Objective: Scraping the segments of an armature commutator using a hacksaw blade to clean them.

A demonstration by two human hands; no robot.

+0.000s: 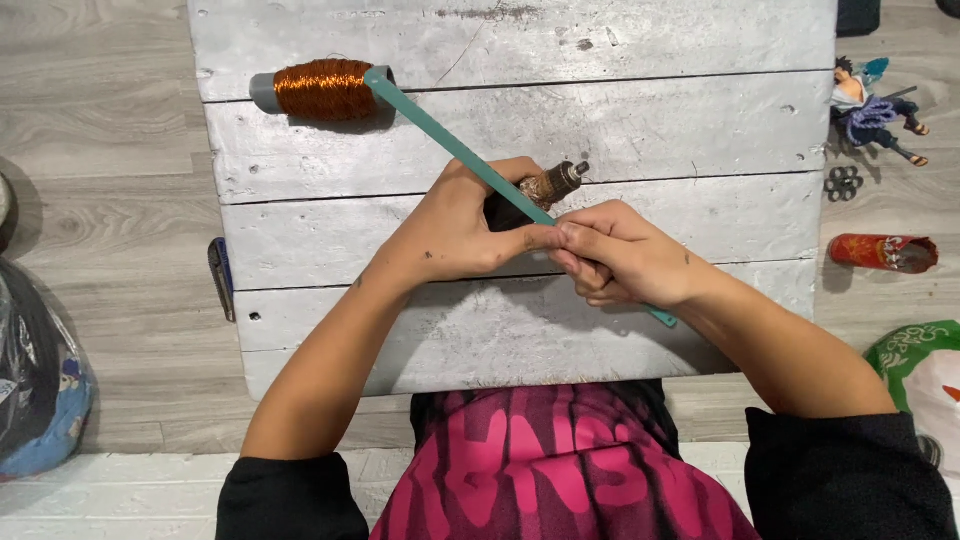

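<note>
Armature (553,184), copper-wound with a dark shaft tip, sits gripped in my left hand (455,228) over the white plank board (640,120), near its middle. My right hand (620,262) pinches a long teal strip (450,143) that slants across the armature toward the copper wire spool (322,90) lying at the board's far left. A small figurine (872,108) stands off the board's right edge.
</note>
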